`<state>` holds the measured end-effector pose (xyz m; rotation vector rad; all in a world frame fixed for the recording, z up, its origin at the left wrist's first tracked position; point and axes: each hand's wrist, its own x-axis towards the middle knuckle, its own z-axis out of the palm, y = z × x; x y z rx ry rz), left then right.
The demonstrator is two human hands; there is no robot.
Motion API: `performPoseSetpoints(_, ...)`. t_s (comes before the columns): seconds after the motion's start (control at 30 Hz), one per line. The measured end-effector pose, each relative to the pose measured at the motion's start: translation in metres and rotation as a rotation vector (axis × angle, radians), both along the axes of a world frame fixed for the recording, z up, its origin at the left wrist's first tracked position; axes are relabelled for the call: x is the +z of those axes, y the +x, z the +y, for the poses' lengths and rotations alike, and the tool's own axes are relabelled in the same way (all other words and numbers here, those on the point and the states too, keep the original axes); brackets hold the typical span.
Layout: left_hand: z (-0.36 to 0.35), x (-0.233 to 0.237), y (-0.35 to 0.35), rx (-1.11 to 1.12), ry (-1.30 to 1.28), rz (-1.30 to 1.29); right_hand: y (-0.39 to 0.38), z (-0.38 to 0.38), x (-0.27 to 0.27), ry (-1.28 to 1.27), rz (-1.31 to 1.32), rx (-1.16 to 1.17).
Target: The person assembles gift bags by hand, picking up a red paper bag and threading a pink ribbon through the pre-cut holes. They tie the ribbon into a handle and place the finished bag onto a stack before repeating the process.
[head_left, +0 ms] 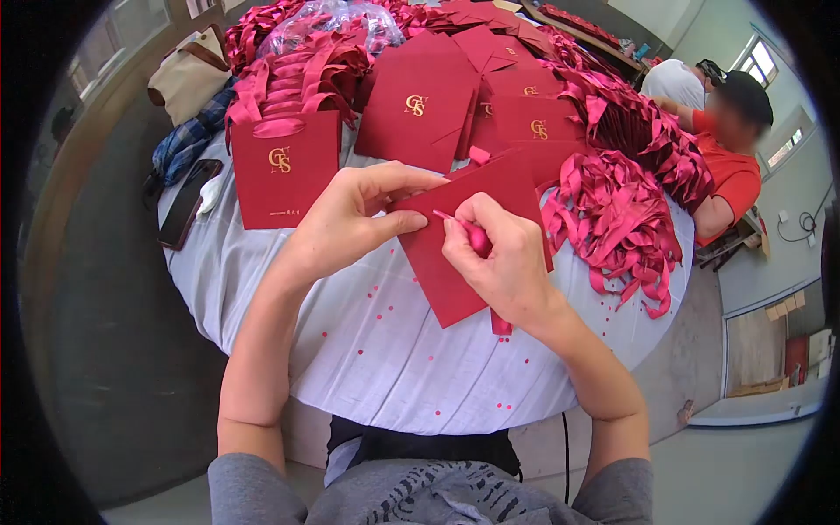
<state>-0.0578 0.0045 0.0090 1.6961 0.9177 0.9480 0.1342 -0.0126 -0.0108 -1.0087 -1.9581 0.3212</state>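
A dark red paper gift bag [446,284] is tilted above the table in front of me. My left hand [367,210] pinches its upper left edge between thumb and fingers. My right hand [503,254] is closed on a glossy pink-red ribbon [477,238], which bulges from the curled fingers. A narrow end of it pokes out by the fingertips, against the bag's face near my left thumb. More ribbon shows above the bag's top edge and below its bottom edge. Whether the ribbon passes through a hole is hidden by my fingers.
Finished-looking bags with gold lettering [284,184] and a ribbon pile [617,219] lie around the white-covered table [394,376]. Small red paper dots are scattered on the cloth. A phone [188,206] and beige bag [190,77] lie left. A person in red [735,175] sits right.
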Motion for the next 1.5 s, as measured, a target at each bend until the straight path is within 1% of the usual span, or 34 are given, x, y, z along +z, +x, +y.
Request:
performPoseSetpoints(0.17,-0.002,0.000,0.002,0.005,0.022,-0.044,-0.001,-0.002,0.001,0.041,0.006,0.012)
performPoseSetpoints(0.47,-0.018,0.010,0.011,0.114,0.399,0.096,-0.005,-0.011,0.005,0.082,0.036,-0.042)
performPoseSetpoints(0.53,-0.023,0.012,0.015,0.132,0.436,0.115,-0.006,-0.012,0.005,0.107,0.059,-0.041)
performPoseSetpoints(0.67,-0.035,0.016,0.022,0.196,0.585,0.191,-0.007,-0.017,0.008,0.076,0.099,-0.035)
performPoseSetpoints(0.8,-0.035,0.010,0.030,0.173,0.766,0.230,-0.006,-0.025,0.016,-0.043,0.135,-0.005)
performPoseSetpoints(0.87,-0.038,0.011,0.034,0.207,0.774,0.236,-0.006,-0.025,0.018,-0.049,0.149,0.001)
performPoseSetpoints(0.93,-0.039,0.013,0.035,0.190,0.776,0.246,-0.004,-0.023,0.019,-0.114,0.188,0.026)
performPoseSetpoints(1.03,-0.041,0.015,0.035,0.184,0.775,0.296,-0.002,-0.024,0.016,-0.085,0.133,0.033)
performPoseSetpoints(1.17,-0.041,0.013,0.036,0.180,0.773,0.297,-0.002,-0.025,0.014,-0.093,0.140,0.035)
performPoseSetpoints(1.27,-0.040,0.012,0.037,0.177,0.793,0.265,-0.001,-0.023,0.013,-0.038,0.143,0.034)
performPoseSetpoints(1.37,-0.041,0.012,0.038,0.206,0.792,0.313,-0.002,-0.022,0.013,0.025,0.108,0.032)
performPoseSetpoints(1.43,-0.042,0.012,0.038,0.221,0.780,0.309,0.000,-0.024,0.011,-0.068,0.104,0.047)
performPoseSetpoints(1.5,-0.043,0.012,0.040,0.223,0.791,0.306,-0.002,-0.023,0.008,-0.048,0.112,0.039)
